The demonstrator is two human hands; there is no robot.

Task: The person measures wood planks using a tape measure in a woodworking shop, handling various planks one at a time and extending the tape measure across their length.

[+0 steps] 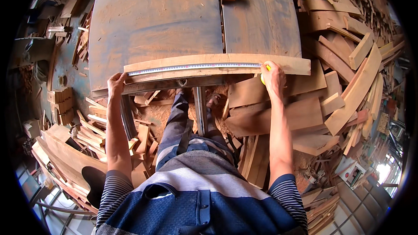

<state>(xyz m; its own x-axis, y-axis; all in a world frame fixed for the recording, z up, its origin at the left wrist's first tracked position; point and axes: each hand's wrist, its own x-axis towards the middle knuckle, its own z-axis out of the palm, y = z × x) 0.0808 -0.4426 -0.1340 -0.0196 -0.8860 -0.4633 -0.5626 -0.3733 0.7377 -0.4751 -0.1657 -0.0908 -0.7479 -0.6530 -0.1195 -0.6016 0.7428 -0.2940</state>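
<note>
- Your left hand [116,82] sits at the left end of a long wooden board [287,64], fingers pressed together and hooked over its near corner, pinning the end of the tape measure [193,66] there.
- Your right hand [272,75] rests on the board farther right, fingers curled around the yellow tape case [264,78], which peeks out beside your thumb.
- The tape lies flat along the top of the board, stretched between your two hands.
- The board lies across the near edge of the dusty metal tabletop [156,21], its right end reaching past the tabletop's side.
- A narrow slot [221,21] runs down the tabletop behind the board.
- No bin or box shows; loose offcuts [344,87] lie heaped on the floor to your right, and more wood scraps [78,143] to your left.
</note>
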